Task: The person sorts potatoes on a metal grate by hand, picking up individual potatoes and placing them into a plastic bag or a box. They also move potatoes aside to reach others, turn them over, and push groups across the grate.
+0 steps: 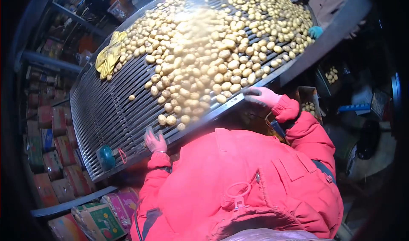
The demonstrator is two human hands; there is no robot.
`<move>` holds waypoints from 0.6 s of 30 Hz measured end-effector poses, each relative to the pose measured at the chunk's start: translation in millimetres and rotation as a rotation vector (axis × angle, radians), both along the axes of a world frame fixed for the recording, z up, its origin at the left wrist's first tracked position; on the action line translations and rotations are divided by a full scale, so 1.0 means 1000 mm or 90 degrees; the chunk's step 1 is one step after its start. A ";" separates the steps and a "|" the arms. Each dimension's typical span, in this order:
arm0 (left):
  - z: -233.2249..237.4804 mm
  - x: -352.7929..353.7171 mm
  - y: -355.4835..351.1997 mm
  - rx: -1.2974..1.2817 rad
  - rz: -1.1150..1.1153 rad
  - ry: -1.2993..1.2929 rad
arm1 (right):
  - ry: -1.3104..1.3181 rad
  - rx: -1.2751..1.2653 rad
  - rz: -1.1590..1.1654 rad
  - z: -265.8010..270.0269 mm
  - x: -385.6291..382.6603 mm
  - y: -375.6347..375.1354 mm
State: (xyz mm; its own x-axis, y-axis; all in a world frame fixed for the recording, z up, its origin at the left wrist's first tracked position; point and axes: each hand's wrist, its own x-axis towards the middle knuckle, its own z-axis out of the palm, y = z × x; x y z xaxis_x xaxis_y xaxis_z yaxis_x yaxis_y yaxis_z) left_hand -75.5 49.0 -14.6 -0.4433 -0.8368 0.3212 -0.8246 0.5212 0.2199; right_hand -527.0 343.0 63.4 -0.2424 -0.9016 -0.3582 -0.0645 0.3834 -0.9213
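Observation:
My left hand (155, 141), in a pink glove with grey fingers, is at the near edge of a slatted metal roller table (115, 108). Its fingers are apart and hold nothing. Further right, my right hand (263, 97), gloved in the same way, lies on the table's metal rim (213, 114) with its fingers stretched out. Between and beyond my hands spread many yellowish potatoes (233, 65), some right at the rim near my right hand. A single potato (131, 97) lies apart on the bars. Bright glare hides part of the pile.
A yellow cloth (110, 55) lies at the table's far left edge. A round teal object (105, 158) with a red loop rests at the near left corner. Cardboard boxes (64, 149) are stacked at left. Another person's teal-gloved hand (315, 32) is at the right edge.

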 end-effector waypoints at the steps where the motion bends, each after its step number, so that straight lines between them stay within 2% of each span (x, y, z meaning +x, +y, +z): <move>1: 0.001 0.002 0.000 0.000 -0.001 0.000 | 0.113 0.039 -0.033 -0.005 -0.002 -0.021; 2: 0.002 0.003 -0.001 -0.001 -0.003 0.001 | 0.164 0.000 -0.064 0.025 0.007 -0.041; 4: 0.005 0.003 -0.002 -0.002 0.010 0.011 | 0.523 -0.006 -0.086 -0.001 -0.002 -0.074; 6: 0.009 0.001 0.000 0.034 0.020 0.013 | 0.669 0.041 -0.104 -0.027 -0.016 -0.112; 8: 0.005 0.003 0.001 0.032 0.048 0.013 | 0.740 0.105 -0.127 -0.044 -0.036 -0.147; 13: 0.004 0.011 -0.003 0.035 0.030 0.035 | 0.663 0.235 -0.195 -0.053 -0.082 -0.224; 17: -0.006 0.021 -0.008 0.048 0.006 0.048 | 0.660 0.354 -0.212 -0.022 -0.071 -0.251; 18: -0.007 0.022 -0.008 0.048 0.012 0.048 | 0.658 0.343 -0.213 -0.017 -0.067 -0.251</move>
State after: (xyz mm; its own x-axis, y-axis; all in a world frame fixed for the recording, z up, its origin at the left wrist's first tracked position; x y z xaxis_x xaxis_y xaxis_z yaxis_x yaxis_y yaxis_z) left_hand -53.3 41.2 -22.0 -0.4041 -0.8679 0.2888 -0.8137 0.4853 0.3199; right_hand -594.2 92.2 46.5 -0.8281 -0.5348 -0.1680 -0.4994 0.8400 -0.2119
